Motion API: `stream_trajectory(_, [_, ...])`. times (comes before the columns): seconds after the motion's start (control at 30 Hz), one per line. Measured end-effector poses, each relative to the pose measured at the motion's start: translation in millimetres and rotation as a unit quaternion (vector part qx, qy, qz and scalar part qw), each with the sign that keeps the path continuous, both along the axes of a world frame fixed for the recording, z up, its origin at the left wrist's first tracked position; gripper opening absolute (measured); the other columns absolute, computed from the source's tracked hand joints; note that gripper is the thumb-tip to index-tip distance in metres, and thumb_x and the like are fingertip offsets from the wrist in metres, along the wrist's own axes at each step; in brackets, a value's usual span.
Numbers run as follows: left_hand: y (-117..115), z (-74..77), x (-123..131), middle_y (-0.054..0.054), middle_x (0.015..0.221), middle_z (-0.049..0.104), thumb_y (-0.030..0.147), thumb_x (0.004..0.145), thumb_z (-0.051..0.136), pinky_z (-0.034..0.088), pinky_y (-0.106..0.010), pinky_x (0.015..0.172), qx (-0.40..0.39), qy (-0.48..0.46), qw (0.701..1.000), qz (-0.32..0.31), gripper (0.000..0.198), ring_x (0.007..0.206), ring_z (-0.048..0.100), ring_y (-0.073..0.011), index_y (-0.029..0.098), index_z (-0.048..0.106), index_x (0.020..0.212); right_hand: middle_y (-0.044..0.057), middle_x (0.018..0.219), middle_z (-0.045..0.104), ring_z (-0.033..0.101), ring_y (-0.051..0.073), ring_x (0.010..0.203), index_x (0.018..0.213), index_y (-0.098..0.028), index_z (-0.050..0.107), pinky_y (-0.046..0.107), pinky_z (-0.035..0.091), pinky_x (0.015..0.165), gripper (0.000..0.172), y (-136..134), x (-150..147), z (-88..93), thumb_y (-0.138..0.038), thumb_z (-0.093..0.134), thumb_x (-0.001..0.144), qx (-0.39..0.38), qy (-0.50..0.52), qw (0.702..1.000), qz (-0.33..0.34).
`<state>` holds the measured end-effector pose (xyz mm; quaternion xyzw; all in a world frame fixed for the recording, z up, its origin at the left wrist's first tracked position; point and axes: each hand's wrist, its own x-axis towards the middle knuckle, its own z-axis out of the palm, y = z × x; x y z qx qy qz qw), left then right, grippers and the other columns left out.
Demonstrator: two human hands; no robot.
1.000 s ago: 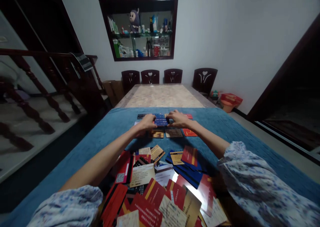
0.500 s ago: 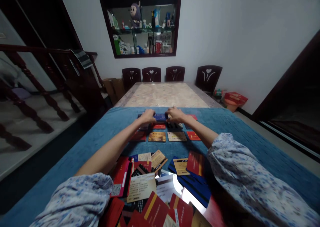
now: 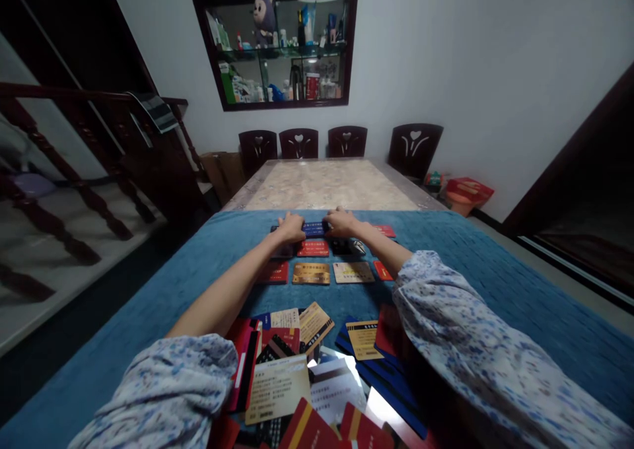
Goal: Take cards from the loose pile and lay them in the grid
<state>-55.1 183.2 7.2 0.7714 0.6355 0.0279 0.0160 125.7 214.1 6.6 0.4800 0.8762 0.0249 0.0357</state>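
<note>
A blue card (image 3: pixel 314 229) with white print lies in the far row on the blue cloth (image 3: pixel 436 304). My left hand (image 3: pixel 291 227) has its curled fingers at the card's left edge. My right hand (image 3: pixel 341 223) grips at the right edge, fingers bent; the exact contact is partly hidden. Nearer to me, a red card (image 3: pixel 313 247) and a black card (image 3: pixel 347 247) lie in the middle row. The near row holds a gold card (image 3: pixel 311 273), a cream card (image 3: pixel 353 273) and red ones at both ends, the right one partly behind my forearm.
Overlapping loose cards (image 3: pixel 278 386) spread over the front of the table, between my sleeves. Beyond the cloth lies the bare tabletop (image 3: pixel 321 181). Several dark chairs (image 3: pixel 347 141) stand at the wall. A wooden railing (image 3: pixel 64 172) runs along the left.
My view has shifted slightly. Both hands stay at the blue card's two edges, with only small finger movement, and the card still lies in the far row.
</note>
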Motion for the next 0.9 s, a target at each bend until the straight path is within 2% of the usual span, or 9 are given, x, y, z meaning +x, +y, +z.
stream_trajectory(0.23, [9.0,-6.6,-3.3,-0.016,0.111,0.068,0.016,0.068,0.063,0.041,-0.053,0.101,-0.01,0.0,1.0,-0.01,0.032,0.122,0.046,-0.0374,0.015,0.071,0.1,0.016,0.138,0.057,0.043,0.039,0.13,0.127,-0.023,0.065,0.053,0.045,0.096,0.045,8.4,-4.6,-6.5,-0.037,0.063,0.085,-0.014,-0.01,1.0,0.001])
stream_trajectory(0.53, [17.6,-9.0,-6.2,-0.012,0.1,0.07,0.02,0.066,0.067,0.042,-0.049,0.102,-0.021,-0.001,1.0,-0.022,0.023,0.121,0.047,-0.035,0.016,0.071,0.088,0.015,0.137,0.058,0.044,0.039,0.13,0.127,-0.024,0.066,0.051,0.046,0.095,0.045,16.6,-5.9,-10.0,-0.039,0.063,0.085,-0.022,-0.028,0.999,0.007])
stream_trajectory(0.77, [16.8,-10.7,-4.3,-0.014,0.104,0.069,0.016,0.067,0.066,0.039,-0.053,0.104,-0.018,0.003,0.999,-0.028,0.019,0.122,0.046,-0.0366,0.015,0.072,0.085,0.019,0.136,0.057,0.043,0.04,0.129,0.126,-0.02,0.067,0.052,0.045,0.095,0.045,12.6,-7.4,-8.9,-0.036,0.06,0.084,-0.02,-0.038,0.999,0.01])
stream_trajectory(0.9, [14.5,-10.4,-3.9,-0.013,0.104,0.069,0.017,0.068,0.066,0.038,-0.051,0.105,-0.013,0.006,0.999,-0.029,0.016,0.122,0.045,-0.0358,0.016,0.071,0.083,0.02,0.134,0.058,0.045,0.04,0.127,0.125,-0.018,0.067,0.052,0.045,0.095,0.046,8.8,-8.0,-6.8,-0.035,0.059,0.083,-0.016,-0.04,0.999,0.012])
